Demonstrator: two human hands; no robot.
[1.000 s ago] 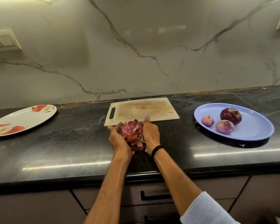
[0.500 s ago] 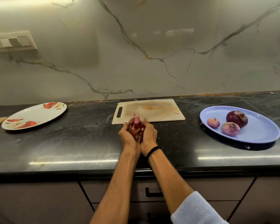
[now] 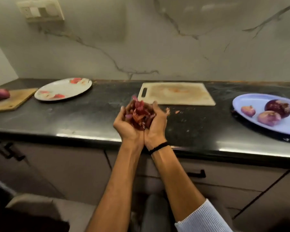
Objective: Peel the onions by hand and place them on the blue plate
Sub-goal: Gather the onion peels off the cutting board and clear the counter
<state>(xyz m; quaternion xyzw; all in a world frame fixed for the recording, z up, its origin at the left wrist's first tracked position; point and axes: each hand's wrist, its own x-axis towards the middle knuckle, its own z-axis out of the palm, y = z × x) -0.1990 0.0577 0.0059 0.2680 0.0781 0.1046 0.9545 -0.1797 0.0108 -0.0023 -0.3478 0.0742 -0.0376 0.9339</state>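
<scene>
In the head view, the left hand (image 3: 126, 124) and the right hand (image 3: 155, 124) are pressed side by side with the palms up. Their fingers curl into one cup around a heap of onion skins (image 3: 139, 113), held above the front part of the black countertop (image 3: 74, 118).

The skins are thin, dry, papery flakes in red and purple. I judge them almost weightless and brittle, so they can slip out through gaps between the fingers. It is better to enclose them from below and from the sides than to pinch them. A few scraps (image 3: 177, 112) lie on the stone just right of the right hand.

Well to the right of the hands sits the smooth, oval blue plate (image 3: 241, 101) with three peeled onions (image 3: 269, 118) on it. They are round and glossy, probably firm and a little slippery, so a full-palm hold around the middle would suit them.

Just behind the hands lies a pale, stained cutting board (image 3: 177, 93) with a handle slot. To the left is a flowered plate (image 3: 64, 88). Further left is a wooden board (image 3: 12, 100) bearing more onions (image 3: 0, 95); these seem unpeeled, though this edge is blurred.
</scene>
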